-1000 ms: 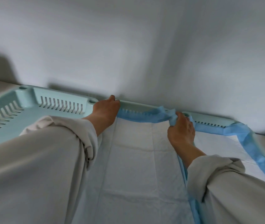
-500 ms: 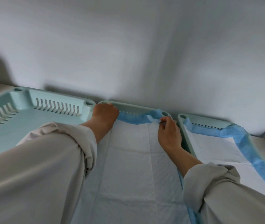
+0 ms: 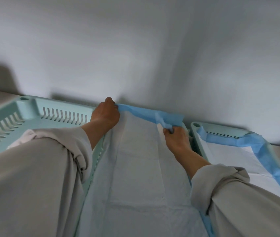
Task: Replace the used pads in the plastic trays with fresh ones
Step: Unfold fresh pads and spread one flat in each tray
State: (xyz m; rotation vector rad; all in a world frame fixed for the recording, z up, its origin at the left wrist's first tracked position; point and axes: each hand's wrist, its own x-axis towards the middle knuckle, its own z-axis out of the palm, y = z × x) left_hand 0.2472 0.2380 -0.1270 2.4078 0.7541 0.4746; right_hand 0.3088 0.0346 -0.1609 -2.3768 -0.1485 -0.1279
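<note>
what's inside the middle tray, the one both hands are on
A white pad with a blue border lines the middle tray. The left hand and right hand grip its far edge. The tray floor beneath is covered.

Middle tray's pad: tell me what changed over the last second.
The right hand slid left along the blue edge and now pinches a fold of the pad. The left hand kept its grip on the far-left corner. The trays stayed put.
</note>
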